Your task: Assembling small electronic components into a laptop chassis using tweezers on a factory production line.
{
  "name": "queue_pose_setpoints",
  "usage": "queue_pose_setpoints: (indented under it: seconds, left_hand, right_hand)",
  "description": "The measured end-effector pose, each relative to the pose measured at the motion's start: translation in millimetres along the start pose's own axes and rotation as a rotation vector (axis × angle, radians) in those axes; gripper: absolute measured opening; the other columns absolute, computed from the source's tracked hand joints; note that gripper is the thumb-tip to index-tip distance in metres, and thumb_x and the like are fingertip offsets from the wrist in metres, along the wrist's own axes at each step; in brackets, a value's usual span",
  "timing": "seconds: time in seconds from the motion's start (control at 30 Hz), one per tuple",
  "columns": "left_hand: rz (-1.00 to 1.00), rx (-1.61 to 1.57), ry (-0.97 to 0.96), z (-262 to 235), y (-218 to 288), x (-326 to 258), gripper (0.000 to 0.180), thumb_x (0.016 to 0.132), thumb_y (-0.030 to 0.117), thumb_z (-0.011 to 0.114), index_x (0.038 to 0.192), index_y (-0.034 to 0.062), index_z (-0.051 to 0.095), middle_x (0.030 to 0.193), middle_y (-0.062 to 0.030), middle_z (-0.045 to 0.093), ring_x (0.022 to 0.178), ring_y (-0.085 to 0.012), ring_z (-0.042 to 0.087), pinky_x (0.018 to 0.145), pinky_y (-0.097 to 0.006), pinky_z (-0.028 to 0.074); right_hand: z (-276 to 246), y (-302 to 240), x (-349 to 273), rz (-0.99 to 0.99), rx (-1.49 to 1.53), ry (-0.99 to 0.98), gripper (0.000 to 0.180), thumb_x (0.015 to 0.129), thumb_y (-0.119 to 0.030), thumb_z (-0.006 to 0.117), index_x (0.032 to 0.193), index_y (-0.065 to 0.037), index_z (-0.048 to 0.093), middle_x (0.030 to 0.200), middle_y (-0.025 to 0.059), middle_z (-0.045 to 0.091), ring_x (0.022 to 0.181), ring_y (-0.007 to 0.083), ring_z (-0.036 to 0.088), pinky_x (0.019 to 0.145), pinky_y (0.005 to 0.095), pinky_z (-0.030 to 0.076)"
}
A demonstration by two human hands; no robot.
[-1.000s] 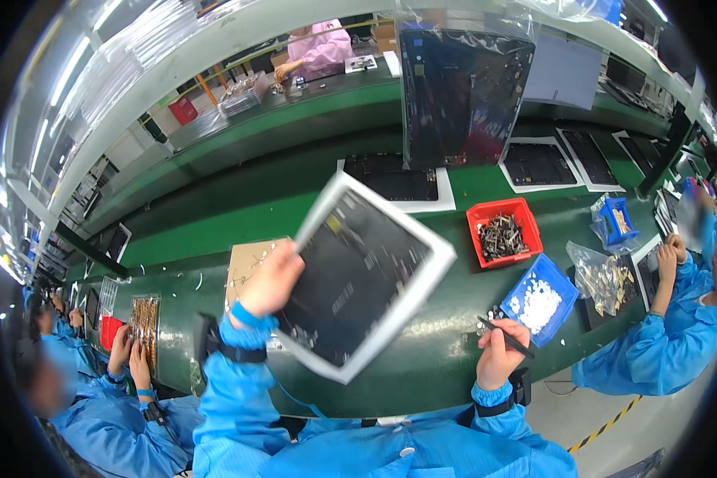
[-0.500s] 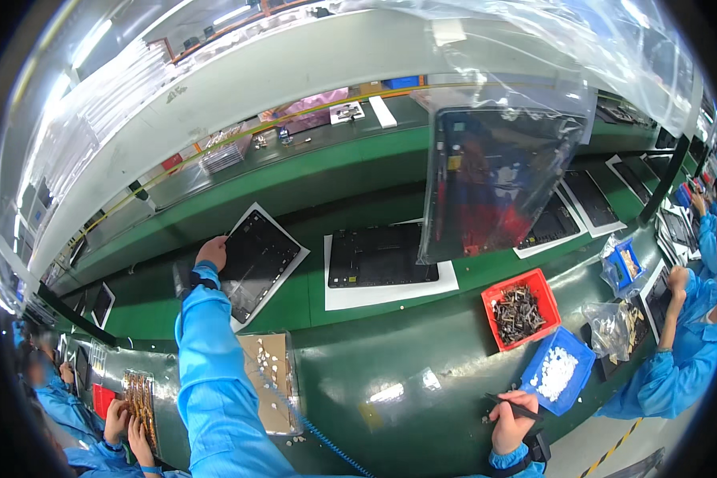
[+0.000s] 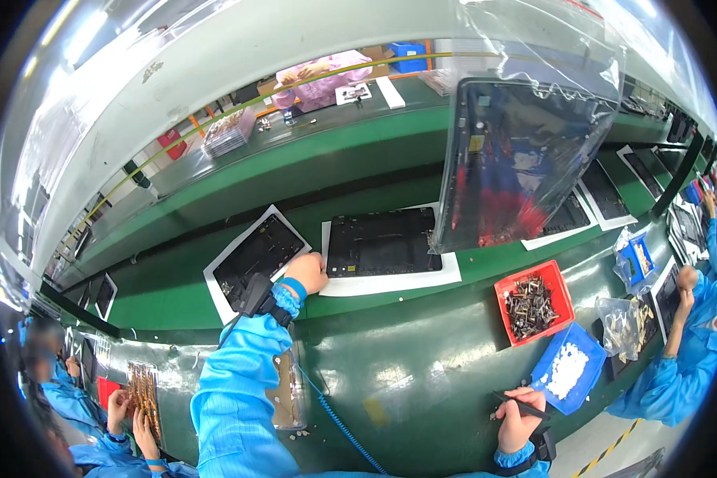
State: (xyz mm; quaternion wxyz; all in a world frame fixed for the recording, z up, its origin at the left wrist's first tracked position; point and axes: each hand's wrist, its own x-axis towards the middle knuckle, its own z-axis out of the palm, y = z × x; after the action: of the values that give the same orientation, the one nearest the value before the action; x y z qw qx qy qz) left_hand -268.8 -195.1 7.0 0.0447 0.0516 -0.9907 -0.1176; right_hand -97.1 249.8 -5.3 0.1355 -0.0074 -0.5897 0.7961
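- And there's the left hand (image 3: 307,273), out left of the red bin (image 3: 562,299), fingers curled at the near left corner of a white sheet (image 3: 374,285); whether it pinches the edge, I can't tell.
- On that sheet, left of the red bin, lies 1 black panel (image 3: 382,241), flat.
- A 2nd panel (image 3: 261,253) sits farther left of the bin, tilted on its own sheet, close by that same hand.
- Now the right hand (image 3: 516,424): on the near side of the red bin, closed around a slim black tool (image 3: 536,411).
- Tight against the bin's near right corner, a blue tray (image 3: 591,374) carries white bits (image 3: 566,370).
- Beyond the bin hangs a bagged panel (image 3: 526,151).
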Motion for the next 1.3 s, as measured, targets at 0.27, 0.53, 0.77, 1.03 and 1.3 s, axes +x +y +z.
queue_pose_setpoints:
  seconds: [0.27, 0.53, 0.77, 1.03, 1.3]
  left_hand:
    - [-0.229, 0.158, -0.190, -2, 18, 3, 0.022, 0.071, 0.012, 0.052, 0.086, -0.0019, 0.059, 0.092, -0.0239, 0.060, 0.090, -0.0360, 0.057, 0.079, -0.042, 0.045]
    - [-0.652, -1.131, 0.343, 26, 0, 17, 0.049, 0.060, 0.013, 0.076, 0.096, -0.0092, 0.051, 0.093, -0.0154, 0.056, 0.082, -0.0220, 0.052, 0.073, -0.035, 0.044]
    - [-0.291, -1.253, 0.954, -57, 73, -14, 0.026, 0.069, 0.002, 0.066, 0.092, -0.0042, 0.055, 0.082, -0.0064, 0.057, 0.070, -0.0155, 0.051, 0.066, -0.031, 0.042]
    - [0.241, -1.024, 0.979, -169, 104, -142, 0.020, 0.088, 0.008, 0.050, 0.104, -0.0030, 0.053, 0.097, -0.0063, 0.058, 0.088, -0.0102, 0.053, 0.079, -0.023, 0.041]
    - [0.385, -0.835, -0.185, -180, 162, -225, 0.018, 0.080, 0.007, 0.051, 0.096, -0.0001, 0.056, 0.093, -0.0074, 0.055, 0.088, -0.0165, 0.052, 0.081, -0.029, 0.040]
  right_hand:
    - [-2, -9, -4, 0.042, 0.006, -0.029, 0.024, 0.071, 0.011, 0.051, 0.085, -0.003, 0.038, 0.086, 0.0161, 0.053, 0.051, 0.0135, 0.051, 0.048, 0.0236, 0.045]
    - [-6, -8, -6, -0.099, 0.087, -0.037, 0.022, 0.074, 0.011, 0.050, 0.087, -0.003, 0.041, 0.086, 0.0132, 0.052, 0.065, 0.0168, 0.053, 0.058, 0.0288, 0.047]
    - [-68, -41, -1, -0.228, 0.039, 0.047, 0.008, 0.080, 0.003, 0.042, 0.082, -0.001, 0.049, 0.075, 0.0070, 0.049, 0.070, 0.0166, 0.050, 0.064, 0.0268, 0.042]
    - [-75, -38, -5, -0.298, -0.980, -0.432, 0.020, 0.061, -0.006, 0.064, 0.081, -0.010, 0.060, 0.074, 0.0053, 0.055, 0.066, 0.0251, 0.058, 0.057, 0.0344, 0.047]
    - [-73, -23, 2, -0.484, -1.186, -0.546, 0.018, 0.059, -0.008, 0.066, 0.075, -0.010, 0.057, 0.074, 0.0053, 0.052, 0.066, 0.0258, 0.058, 0.055, 0.0365, 0.046]
